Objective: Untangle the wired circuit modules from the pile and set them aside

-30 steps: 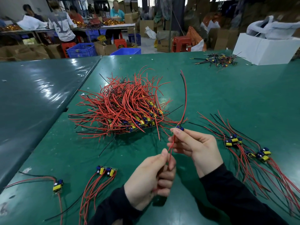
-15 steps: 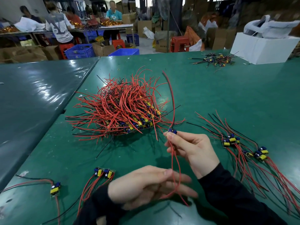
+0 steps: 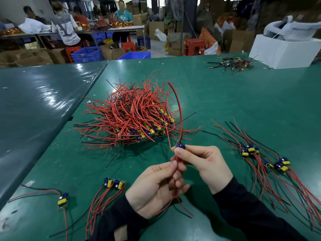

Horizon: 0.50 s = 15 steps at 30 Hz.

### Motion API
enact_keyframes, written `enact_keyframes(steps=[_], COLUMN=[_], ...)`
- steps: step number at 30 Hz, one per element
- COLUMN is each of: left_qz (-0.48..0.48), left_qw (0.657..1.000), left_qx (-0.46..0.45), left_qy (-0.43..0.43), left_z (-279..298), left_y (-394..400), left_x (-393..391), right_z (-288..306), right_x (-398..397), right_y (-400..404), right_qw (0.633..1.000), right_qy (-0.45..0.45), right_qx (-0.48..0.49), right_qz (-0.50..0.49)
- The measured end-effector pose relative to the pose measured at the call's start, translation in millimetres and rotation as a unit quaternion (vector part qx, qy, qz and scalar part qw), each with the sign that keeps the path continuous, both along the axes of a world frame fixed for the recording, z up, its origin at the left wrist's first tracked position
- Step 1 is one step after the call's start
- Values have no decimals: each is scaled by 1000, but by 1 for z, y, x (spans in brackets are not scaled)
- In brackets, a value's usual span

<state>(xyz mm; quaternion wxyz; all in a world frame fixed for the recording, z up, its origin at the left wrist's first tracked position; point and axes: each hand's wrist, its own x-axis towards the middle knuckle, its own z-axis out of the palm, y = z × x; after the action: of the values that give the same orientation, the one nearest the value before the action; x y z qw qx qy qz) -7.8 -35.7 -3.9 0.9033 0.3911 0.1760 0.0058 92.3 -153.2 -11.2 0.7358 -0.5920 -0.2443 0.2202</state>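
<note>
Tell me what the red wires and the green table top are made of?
The red wires look like thin metal wire in matte rubbery plastic: they bend in soft curves. Any metal inside is hidden. The table top seems a smooth green plastic or rubber mat, with a dull sheen.

Green tables (image 3: pixel 243 94), cardboard boxes (image 3: pixel 175 44), red stools (image 3: pixel 193 46)

On our desk (image 3: pixel 243 101) the wire pile (image 3: pixel 132 117) lies ahead of our hands. Separated modules (image 3: pixel 257 157) lie to our right, others (image 3: pixel 112 184) to our left, a box (image 3: pixel 284 53) far right behind.
</note>
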Motion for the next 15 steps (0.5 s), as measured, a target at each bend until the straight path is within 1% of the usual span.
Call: enact_keyframes(steps=[1,2,3,4,6,8,10,13,15], left_qz=[-57,-68,-67,-60,-41,-57,-53,-101,-131], left_qw=[998,997,997,997,999,997,996,988,978], left_qx=[9,17,11,-17,-17,13,37,83,130], left_qy=[-31,-21,-25,-38,-30,-49,-55,-85,-102], left_z=[-12,-15,-22,-27,-22,-29,-31,-32,-32], left_y=[-11,-8,-13,-13,-11,-19,-23,-27,-29], left_x=[8,11,16,16,19,15,15,13,12], right_z=[0,0,0,-1,-1,0,3,8,10], right_x=[1,2,2,3,3,6,12,23,27], right_y=[0,0,0,0,0,-1,-3,-9,-12], right_qw=[1000,1000,1000,999,998,996,990,978,972], right_qy=[-2,-3,-4,-4,11,42,74,126,141], right_qx=[-1,-6,-14,-23,-25,-11,1,25,35], right_qz=[-5,-11,-20,-31,-53,-81,-117,-165,-184])
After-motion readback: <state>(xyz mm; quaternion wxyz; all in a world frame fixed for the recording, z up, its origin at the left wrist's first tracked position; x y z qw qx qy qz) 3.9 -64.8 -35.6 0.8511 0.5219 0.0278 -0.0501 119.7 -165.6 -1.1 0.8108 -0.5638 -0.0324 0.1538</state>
